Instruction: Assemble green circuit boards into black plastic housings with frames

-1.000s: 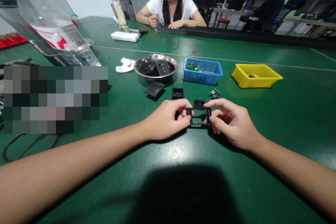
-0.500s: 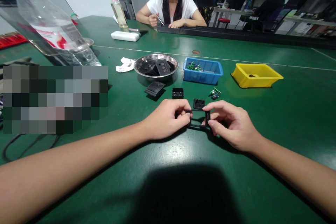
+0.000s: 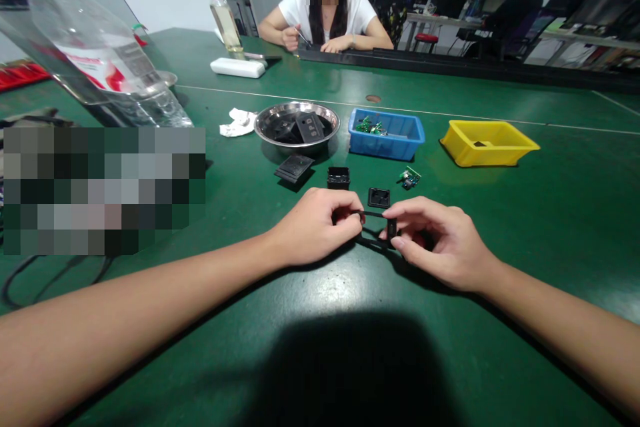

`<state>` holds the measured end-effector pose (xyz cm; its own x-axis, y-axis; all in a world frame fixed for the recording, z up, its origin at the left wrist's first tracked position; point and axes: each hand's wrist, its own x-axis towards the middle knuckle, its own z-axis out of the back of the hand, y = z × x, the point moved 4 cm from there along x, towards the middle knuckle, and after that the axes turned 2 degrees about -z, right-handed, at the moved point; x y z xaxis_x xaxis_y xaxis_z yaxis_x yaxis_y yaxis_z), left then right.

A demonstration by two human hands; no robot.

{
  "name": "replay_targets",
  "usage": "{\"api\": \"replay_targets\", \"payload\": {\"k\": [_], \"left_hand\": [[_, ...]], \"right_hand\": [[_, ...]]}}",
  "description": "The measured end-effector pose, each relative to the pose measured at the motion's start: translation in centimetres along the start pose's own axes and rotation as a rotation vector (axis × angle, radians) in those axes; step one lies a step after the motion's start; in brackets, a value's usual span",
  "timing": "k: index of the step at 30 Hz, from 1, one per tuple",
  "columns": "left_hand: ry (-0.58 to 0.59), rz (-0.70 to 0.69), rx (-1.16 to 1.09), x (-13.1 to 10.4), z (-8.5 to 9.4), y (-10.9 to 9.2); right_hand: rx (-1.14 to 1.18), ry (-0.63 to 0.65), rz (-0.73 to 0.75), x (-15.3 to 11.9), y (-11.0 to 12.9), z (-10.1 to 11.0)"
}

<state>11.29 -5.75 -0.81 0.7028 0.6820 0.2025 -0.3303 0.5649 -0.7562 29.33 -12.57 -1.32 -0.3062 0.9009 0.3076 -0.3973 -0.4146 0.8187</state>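
Note:
Between my two hands is a black rectangular frame (image 3: 391, 230) with an open middle, raised just over the green table (image 3: 320, 320). My left hand (image 3: 320, 227) pinches its left end, and my right hand (image 3: 440, 240) grips its right end between thumb and fingers. Just behind the frame lies a small black tray-like part (image 3: 379, 197). A black open housing (image 3: 339, 177) stands behind my left hand, with a stack of flat black pieces (image 3: 295, 169) to its left. A small green circuit board with parts (image 3: 410, 178) rests behind my right hand.
Farther back are a metal bowl (image 3: 297, 145) of black parts, a blue bin (image 3: 386, 147) with green boards and a yellow bin (image 3: 487, 153). A large plastic bottle (image 3: 110, 60) leans at the left. Across the table, a person (image 3: 325, 20) works at a long black bar (image 3: 450, 67).
The frame's right end has turned and shifted slightly left, together with my right hand's fingertips. My left hand has stayed nearly still, keeping its hold.

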Motion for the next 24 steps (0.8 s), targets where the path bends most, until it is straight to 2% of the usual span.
{"api": "replay_targets", "payload": {"k": [7,16,24], "left_hand": [[-0.004,0.008,-0.027,-0.1,-0.2,0.2],[0.106,-0.018,-0.104,-0.1,-0.2,-0.3],[0.164,-0.036,-0.139,-0.2,-0.4,-0.4]], "right_hand": [[0.075,-0.019,-0.112,0.1,-1.0,-0.1],[0.139,-0.027,-0.255,0.3,-1.4,-0.1],[0.145,-0.04,-0.289,0.3,-1.6,0.0]]}}
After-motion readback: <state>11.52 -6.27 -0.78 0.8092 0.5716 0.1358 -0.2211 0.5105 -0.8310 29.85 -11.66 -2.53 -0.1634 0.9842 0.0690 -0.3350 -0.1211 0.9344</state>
